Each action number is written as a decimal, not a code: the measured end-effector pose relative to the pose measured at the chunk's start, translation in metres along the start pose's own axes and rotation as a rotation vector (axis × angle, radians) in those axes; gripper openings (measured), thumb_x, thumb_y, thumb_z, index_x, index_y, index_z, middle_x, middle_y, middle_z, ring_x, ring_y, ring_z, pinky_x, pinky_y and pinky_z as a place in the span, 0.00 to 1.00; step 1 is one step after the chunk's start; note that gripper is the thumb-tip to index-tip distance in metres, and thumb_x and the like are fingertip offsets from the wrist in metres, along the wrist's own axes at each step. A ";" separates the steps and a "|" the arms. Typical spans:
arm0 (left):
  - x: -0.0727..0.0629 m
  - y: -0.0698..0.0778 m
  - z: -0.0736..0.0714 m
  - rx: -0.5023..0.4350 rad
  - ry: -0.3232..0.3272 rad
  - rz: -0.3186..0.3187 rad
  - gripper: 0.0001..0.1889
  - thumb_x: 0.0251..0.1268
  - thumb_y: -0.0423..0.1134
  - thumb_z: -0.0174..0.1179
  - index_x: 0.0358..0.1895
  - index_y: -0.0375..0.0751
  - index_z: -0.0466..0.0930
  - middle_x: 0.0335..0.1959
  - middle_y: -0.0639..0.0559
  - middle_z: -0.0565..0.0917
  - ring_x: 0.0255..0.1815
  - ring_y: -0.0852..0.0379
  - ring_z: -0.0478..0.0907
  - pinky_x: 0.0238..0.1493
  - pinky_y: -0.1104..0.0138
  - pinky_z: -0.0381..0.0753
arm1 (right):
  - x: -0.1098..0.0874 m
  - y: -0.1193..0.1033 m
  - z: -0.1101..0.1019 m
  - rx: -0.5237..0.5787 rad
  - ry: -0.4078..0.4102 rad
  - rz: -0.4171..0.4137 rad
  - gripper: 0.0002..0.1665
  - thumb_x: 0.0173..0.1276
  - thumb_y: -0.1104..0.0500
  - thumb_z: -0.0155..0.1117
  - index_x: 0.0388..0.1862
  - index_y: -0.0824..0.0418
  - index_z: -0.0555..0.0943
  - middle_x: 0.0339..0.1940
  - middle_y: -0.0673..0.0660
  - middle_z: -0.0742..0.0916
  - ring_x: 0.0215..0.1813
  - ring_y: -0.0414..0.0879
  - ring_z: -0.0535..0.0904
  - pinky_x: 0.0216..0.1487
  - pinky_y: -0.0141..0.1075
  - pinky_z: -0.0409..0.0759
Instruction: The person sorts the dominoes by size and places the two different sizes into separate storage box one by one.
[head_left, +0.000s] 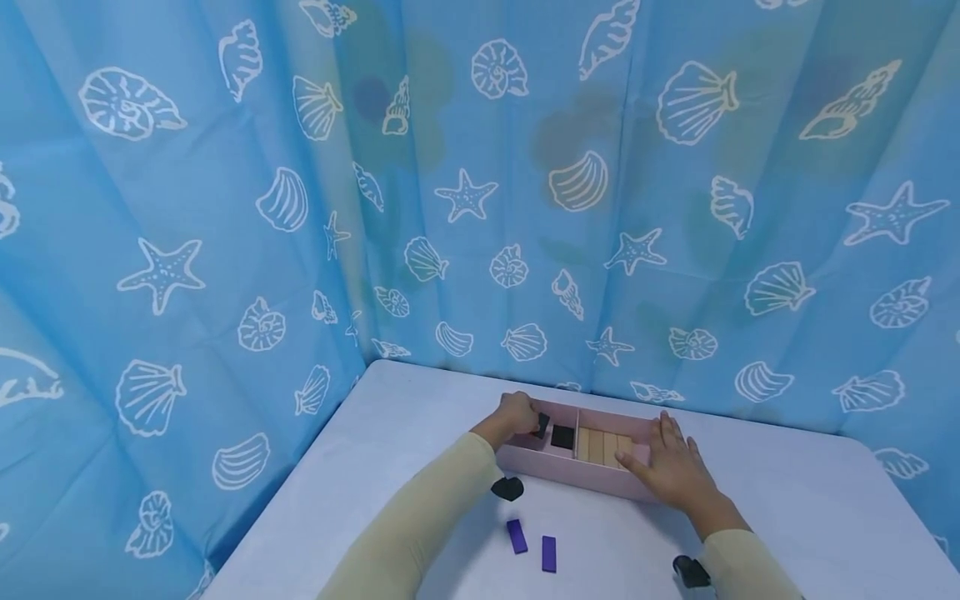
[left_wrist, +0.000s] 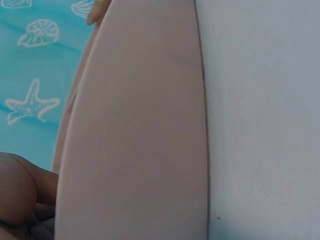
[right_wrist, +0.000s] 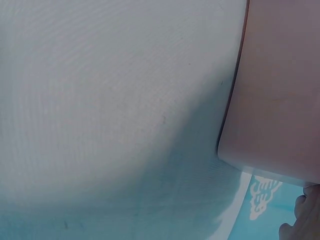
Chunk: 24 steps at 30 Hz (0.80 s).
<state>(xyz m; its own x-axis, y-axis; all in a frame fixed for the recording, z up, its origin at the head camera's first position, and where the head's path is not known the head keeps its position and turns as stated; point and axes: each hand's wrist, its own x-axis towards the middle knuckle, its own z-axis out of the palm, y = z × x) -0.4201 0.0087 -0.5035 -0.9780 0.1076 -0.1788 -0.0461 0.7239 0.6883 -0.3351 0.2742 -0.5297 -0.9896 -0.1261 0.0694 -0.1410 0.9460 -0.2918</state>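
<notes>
A long pink box (head_left: pixel 577 473) with a divider (head_left: pixel 577 433) lies across the table. My left hand (head_left: pixel 517 412) reaches over its left end, fingers curled down inside, and pinches a black tile (head_left: pixel 543 424). Beside that tile another black tile (head_left: pixel 563 437) lies in the left compartment. Wooden blocks (head_left: pixel 604 447) sit side by side in the right compartment. My right hand (head_left: pixel 675 467) rests over the box's right end with fingers extended and thumb inside the rim. In the left wrist view the pink side wall (left_wrist: pixel 135 125) hides most of the left fingers.
Two purple tiles (head_left: pixel 517 536) lie on the white table (head_left: pixel 420 417) in front of the box. A dark wrist camera (head_left: pixel 507 488) shows by the left forearm, another dark device (head_left: pixel 690 572) by the right. A blue shell-patterned curtain (head_left: pixel 465 275) hangs behind the table.
</notes>
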 end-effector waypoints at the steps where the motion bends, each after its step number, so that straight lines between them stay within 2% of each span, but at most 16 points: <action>1: 0.001 0.000 0.001 0.004 0.009 -0.011 0.05 0.62 0.29 0.61 0.39 0.35 0.84 0.42 0.45 0.74 0.37 0.52 0.74 0.38 0.63 0.78 | 0.001 0.000 0.000 -0.004 -0.001 0.001 0.65 0.67 0.26 0.46 0.72 0.82 0.44 0.74 0.78 0.45 0.75 0.71 0.37 0.69 0.65 0.33; 3: 0.002 -0.001 0.003 -0.023 0.007 -0.031 0.05 0.62 0.30 0.60 0.39 0.34 0.83 0.41 0.44 0.74 0.36 0.51 0.74 0.38 0.61 0.78 | 0.001 0.000 0.000 -0.004 -0.007 0.004 0.65 0.67 0.26 0.46 0.72 0.83 0.44 0.74 0.78 0.45 0.74 0.72 0.37 0.69 0.66 0.33; 6: 0.002 -0.002 0.006 -0.042 -0.009 -0.010 0.02 0.62 0.30 0.61 0.34 0.33 0.81 0.34 0.45 0.77 0.32 0.50 0.76 0.37 0.61 0.78 | 0.002 0.001 0.000 -0.007 -0.017 0.010 0.66 0.66 0.25 0.45 0.71 0.83 0.44 0.74 0.78 0.44 0.74 0.72 0.37 0.69 0.66 0.34; 8: 0.002 -0.003 0.008 -0.038 -0.010 0.001 0.02 0.62 0.30 0.62 0.32 0.34 0.80 0.29 0.47 0.78 0.30 0.51 0.76 0.37 0.61 0.78 | 0.002 0.001 0.001 -0.004 -0.022 0.011 0.66 0.66 0.25 0.45 0.71 0.83 0.44 0.74 0.78 0.44 0.74 0.72 0.37 0.69 0.66 0.34; 10: 0.002 -0.004 0.009 -0.009 0.002 0.005 0.02 0.62 0.30 0.63 0.35 0.34 0.80 0.30 0.48 0.79 0.31 0.52 0.76 0.38 0.61 0.79 | 0.003 0.001 0.001 -0.004 -0.019 0.010 0.67 0.66 0.24 0.44 0.72 0.83 0.43 0.74 0.78 0.43 0.74 0.72 0.38 0.69 0.66 0.34; 13: 0.004 -0.005 0.012 0.004 0.021 -0.033 0.07 0.62 0.30 0.62 0.42 0.35 0.80 0.33 0.48 0.79 0.31 0.53 0.76 0.36 0.62 0.78 | 0.003 0.001 0.002 -0.002 -0.011 0.010 0.67 0.66 0.24 0.45 0.72 0.82 0.43 0.74 0.78 0.43 0.74 0.72 0.38 0.69 0.66 0.34; 16: 0.007 -0.004 0.014 0.013 0.023 -0.074 0.08 0.62 0.28 0.61 0.44 0.33 0.79 0.31 0.47 0.78 0.28 0.52 0.76 0.31 0.63 0.77 | 0.004 0.001 0.002 -0.006 -0.009 0.011 0.67 0.66 0.24 0.45 0.72 0.82 0.42 0.74 0.78 0.43 0.75 0.72 0.37 0.69 0.65 0.35; 19: 0.009 -0.003 0.016 0.038 0.021 -0.115 0.08 0.61 0.27 0.62 0.43 0.33 0.78 0.29 0.47 0.77 0.26 0.52 0.75 0.26 0.64 0.76 | 0.004 0.001 0.002 0.003 -0.018 0.011 0.67 0.66 0.25 0.44 0.72 0.82 0.42 0.74 0.78 0.43 0.75 0.71 0.36 0.69 0.65 0.34; 24: 0.010 -0.001 0.017 0.076 0.015 -0.144 0.03 0.61 0.28 0.62 0.37 0.35 0.79 0.27 0.48 0.76 0.26 0.52 0.75 0.27 0.64 0.76 | 0.003 0.002 0.002 0.003 -0.021 0.007 0.66 0.67 0.24 0.43 0.72 0.83 0.42 0.74 0.78 0.43 0.74 0.72 0.36 0.69 0.65 0.35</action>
<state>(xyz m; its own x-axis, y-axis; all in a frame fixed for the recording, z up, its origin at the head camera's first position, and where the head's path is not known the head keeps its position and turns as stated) -0.4265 0.0210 -0.5176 -0.9653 -0.0105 -0.2609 -0.1710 0.7807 0.6011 -0.3389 0.2753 -0.5323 -0.9909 -0.1259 0.0472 -0.1342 0.9461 -0.2947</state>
